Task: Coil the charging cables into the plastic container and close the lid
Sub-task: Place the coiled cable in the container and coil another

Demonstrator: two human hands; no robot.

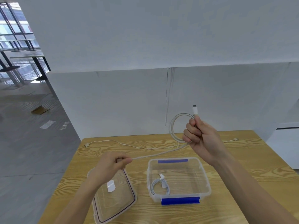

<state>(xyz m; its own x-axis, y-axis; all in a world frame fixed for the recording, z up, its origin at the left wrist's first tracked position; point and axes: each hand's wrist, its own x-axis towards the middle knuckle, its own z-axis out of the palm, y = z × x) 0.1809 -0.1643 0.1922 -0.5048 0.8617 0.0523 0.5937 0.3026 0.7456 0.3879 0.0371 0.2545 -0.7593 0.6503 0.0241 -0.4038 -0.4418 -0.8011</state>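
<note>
My right hand (199,135) is raised above the table, shut on a white charging cable (172,125) that forms one loop, its plug sticking up above my fist. The cable's loose length runs down-left to my left hand (111,164), which pinches it between thumb and fingers. Below stands an open clear plastic container (205,178) with blue clips; a small coiled white cable (160,185) lies inside at its left. The clear lid (119,206) lies flat to the container's left, partly under my left wrist.
A thin white cable (123,143) lies stretched across the far part of the wooden table (242,167), its ends near the left and right edges. A white wall rises just behind the table. Grey floor lies to the left.
</note>
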